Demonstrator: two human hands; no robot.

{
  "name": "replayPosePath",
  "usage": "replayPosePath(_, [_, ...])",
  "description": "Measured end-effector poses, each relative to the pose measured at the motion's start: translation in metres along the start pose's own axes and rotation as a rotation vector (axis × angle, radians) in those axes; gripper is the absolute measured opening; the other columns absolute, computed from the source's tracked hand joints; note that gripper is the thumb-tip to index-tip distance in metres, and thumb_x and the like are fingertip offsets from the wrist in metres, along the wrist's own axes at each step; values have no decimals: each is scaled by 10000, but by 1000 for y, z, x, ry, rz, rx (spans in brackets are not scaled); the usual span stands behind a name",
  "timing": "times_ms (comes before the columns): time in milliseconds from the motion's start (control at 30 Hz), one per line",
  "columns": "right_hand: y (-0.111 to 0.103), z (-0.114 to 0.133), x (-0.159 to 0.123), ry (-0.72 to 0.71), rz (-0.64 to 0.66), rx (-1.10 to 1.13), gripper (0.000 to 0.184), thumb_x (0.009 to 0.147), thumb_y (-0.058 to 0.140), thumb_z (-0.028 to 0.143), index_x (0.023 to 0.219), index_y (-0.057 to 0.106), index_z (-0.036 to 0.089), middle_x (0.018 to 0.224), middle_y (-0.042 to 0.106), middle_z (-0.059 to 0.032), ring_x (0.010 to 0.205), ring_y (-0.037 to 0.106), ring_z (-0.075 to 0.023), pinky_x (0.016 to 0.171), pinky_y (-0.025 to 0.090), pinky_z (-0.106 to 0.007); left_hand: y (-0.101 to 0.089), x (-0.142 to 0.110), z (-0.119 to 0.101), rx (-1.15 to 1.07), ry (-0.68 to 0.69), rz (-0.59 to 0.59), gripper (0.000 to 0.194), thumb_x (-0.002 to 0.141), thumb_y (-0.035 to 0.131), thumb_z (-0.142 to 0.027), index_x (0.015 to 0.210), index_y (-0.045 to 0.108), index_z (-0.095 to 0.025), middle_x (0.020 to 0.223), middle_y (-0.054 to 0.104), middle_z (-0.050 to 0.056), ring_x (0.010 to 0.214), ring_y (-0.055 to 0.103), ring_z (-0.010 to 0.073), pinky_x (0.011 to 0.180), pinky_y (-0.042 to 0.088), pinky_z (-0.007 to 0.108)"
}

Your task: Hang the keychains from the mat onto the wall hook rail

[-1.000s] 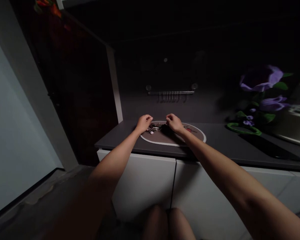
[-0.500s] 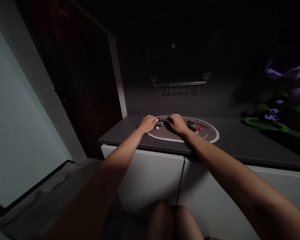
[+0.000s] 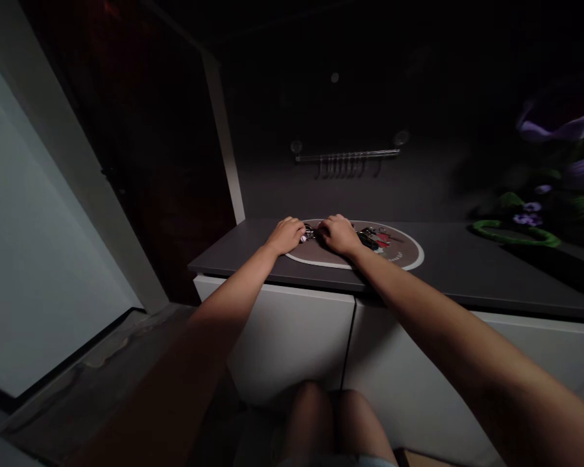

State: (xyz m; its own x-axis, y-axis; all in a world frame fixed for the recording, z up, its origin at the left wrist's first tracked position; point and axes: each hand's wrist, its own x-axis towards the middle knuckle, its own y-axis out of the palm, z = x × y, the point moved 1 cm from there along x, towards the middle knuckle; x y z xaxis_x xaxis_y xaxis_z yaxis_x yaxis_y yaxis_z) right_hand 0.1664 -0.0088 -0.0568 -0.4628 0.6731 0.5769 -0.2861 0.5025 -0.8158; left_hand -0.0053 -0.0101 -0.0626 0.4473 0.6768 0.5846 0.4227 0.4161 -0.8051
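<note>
Keys [image 3: 310, 232] lie on an oval mat [image 3: 321, 255], partly hidden between the left hand [image 3: 285, 236] and right hand [image 3: 338, 235]. Both hands rest close together, not touching, curled downward; any grip cannot be confirmed. A dark-and-red cluster [image 3: 374, 239] beside the right hand is too dim to identify.

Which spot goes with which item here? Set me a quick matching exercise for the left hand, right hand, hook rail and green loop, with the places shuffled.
Things:
1. left hand
2. right hand
3. hook rail
4. green loop

Places:
A. on the dark wall above the countertop
B. on the countertop, right of the oval mat
C. on the mat, just left of the red-and-black cluster
D. at the mat's left end

Pairs: 1-D, 2-C, 3-A, 4-B.
</note>
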Motion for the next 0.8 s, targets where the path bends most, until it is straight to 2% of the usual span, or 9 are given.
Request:
replayPosePath(267, [2, 5, 3, -42, -28, 76, 245, 826, 393, 223, 898, 611, 138, 893, 606, -112, 841, 488, -198, 782, 334, -296, -6, 1, -3, 5, -57, -161, 259, 865, 318, -247, 837, 566, -178, 877, 563, 78, 878, 482, 192, 802, 357, 302])
replayPosePath(633, [4, 12, 8, -33, -119, 563, 255, 850, 381, 301, 962, 559, 156, 949, 604, -69, 882, 518, -152, 793, 369, -263, -9, 5, -4, -186, -136, -363, 210, 873, 329, -255, 843, 517, -166, 847, 579, 65, 817, 508, 149, 746, 370, 248])
replayPosePath(800, [6, 12, 10, -39, -194, 699, 238, 835, 400, 320, 902, 561, 158, 879, 605, -52, 830, 519, -145, 763, 384, -265, -6, 7, -4, -299, -127, -417, 182, 866, 358, -261, 811, 503, -166, 780, 573, 36, 761, 522, 130, 702, 389, 239])
